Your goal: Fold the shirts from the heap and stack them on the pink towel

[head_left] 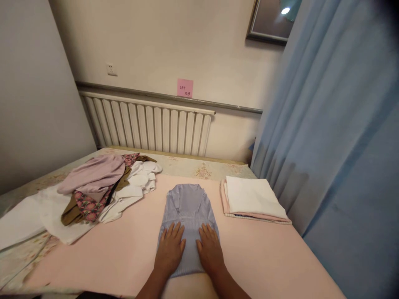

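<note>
A light blue ribbed garment [189,207] lies on the pink cloth [124,257], folded into a long narrow shape with its sides turned in at the far end. My left hand [171,247] rests flat on its left near part, fingers stretched out. On the right near part lies my right hand [209,248], also flat with the fingers spread. Both palms face down and nothing is gripped. The garment's near edge shows between my wrists.
To the left is a loose heap of clothes: a mauve piece [96,174], a floral piece [90,205] and white ones [134,187]. A folded stack [254,195] sits at the right beside a blue curtain [336,137]. Behind the bed stands a radiator [149,124].
</note>
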Demonstrator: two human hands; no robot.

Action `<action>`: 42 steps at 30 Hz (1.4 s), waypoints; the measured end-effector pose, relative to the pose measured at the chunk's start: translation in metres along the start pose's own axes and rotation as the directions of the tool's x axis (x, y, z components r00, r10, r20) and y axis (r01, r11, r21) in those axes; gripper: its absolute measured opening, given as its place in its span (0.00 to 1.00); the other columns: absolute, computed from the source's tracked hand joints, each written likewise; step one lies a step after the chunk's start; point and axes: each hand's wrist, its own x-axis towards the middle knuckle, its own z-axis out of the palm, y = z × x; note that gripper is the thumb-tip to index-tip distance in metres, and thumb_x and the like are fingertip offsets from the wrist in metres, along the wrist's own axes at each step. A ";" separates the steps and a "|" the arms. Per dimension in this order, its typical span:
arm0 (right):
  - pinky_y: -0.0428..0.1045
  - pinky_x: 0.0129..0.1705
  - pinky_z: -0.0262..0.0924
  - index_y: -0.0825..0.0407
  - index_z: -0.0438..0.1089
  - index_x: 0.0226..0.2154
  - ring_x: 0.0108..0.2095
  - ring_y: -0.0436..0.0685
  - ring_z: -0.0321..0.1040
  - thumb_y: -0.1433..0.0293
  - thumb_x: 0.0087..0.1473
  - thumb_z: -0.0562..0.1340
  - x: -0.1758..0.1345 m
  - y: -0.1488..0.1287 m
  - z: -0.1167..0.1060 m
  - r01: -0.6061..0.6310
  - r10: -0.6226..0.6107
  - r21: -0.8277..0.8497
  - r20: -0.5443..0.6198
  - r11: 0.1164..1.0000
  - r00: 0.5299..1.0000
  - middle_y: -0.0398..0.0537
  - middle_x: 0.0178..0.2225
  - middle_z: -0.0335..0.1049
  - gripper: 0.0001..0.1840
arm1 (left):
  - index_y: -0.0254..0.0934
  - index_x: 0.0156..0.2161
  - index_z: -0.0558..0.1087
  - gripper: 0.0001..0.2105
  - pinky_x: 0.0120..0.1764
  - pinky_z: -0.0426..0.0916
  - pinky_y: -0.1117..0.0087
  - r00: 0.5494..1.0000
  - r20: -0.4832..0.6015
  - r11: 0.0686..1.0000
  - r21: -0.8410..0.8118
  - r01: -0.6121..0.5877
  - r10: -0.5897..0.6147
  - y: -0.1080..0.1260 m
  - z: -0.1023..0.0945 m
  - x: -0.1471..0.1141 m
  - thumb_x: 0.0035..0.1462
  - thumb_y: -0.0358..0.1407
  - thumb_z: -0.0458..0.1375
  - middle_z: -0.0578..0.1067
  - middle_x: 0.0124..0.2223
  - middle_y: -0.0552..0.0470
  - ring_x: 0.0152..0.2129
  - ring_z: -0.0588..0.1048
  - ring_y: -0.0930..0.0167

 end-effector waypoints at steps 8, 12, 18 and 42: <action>0.63 0.61 0.50 0.53 0.67 0.54 0.61 0.64 0.54 0.67 0.59 0.54 0.000 -0.001 0.000 0.005 -0.005 0.004 -0.019 1.000 1.000 0.54 0.58 0.62 0.21 | 0.42 0.61 0.61 0.22 0.58 0.54 0.49 1.000 0.000 1.000 0.002 0.004 -0.004 0.000 -0.001 0.000 0.63 0.41 0.46 0.64 0.63 0.50 0.61 0.58 0.59; 0.62 0.62 0.50 0.54 0.66 0.54 0.62 0.63 0.53 0.68 0.59 0.55 0.000 -0.002 -0.002 -0.005 0.005 0.008 -0.007 1.000 1.000 0.54 0.58 0.62 0.21 | 0.43 0.61 0.62 0.22 0.58 0.54 0.49 1.000 0.001 1.000 -0.004 0.004 -0.004 0.000 -0.001 0.000 0.62 0.41 0.46 0.64 0.63 0.50 0.61 0.58 0.59; 0.62 0.62 0.50 0.54 0.67 0.54 0.62 0.63 0.53 0.68 0.59 0.55 0.000 -0.002 -0.001 -0.016 0.016 0.008 -0.011 1.000 1.000 0.54 0.59 0.62 0.21 | 0.42 0.61 0.62 0.22 0.58 0.55 0.48 1.000 -0.012 1.000 -0.013 0.000 0.000 0.000 -0.002 0.000 0.62 0.41 0.46 0.65 0.62 0.49 0.61 0.58 0.59; 0.63 0.63 0.47 0.55 0.63 0.57 0.63 0.63 0.49 0.68 0.59 0.55 -0.005 -0.005 -0.017 0.066 -0.066 0.028 -0.026 0.997 0.997 0.57 0.61 0.57 0.23 | 0.42 0.61 0.62 0.22 0.58 0.53 0.47 1.000 0.004 1.000 -0.024 0.004 -0.004 0.001 -0.002 0.000 0.62 0.40 0.46 0.64 0.63 0.49 0.61 0.58 0.58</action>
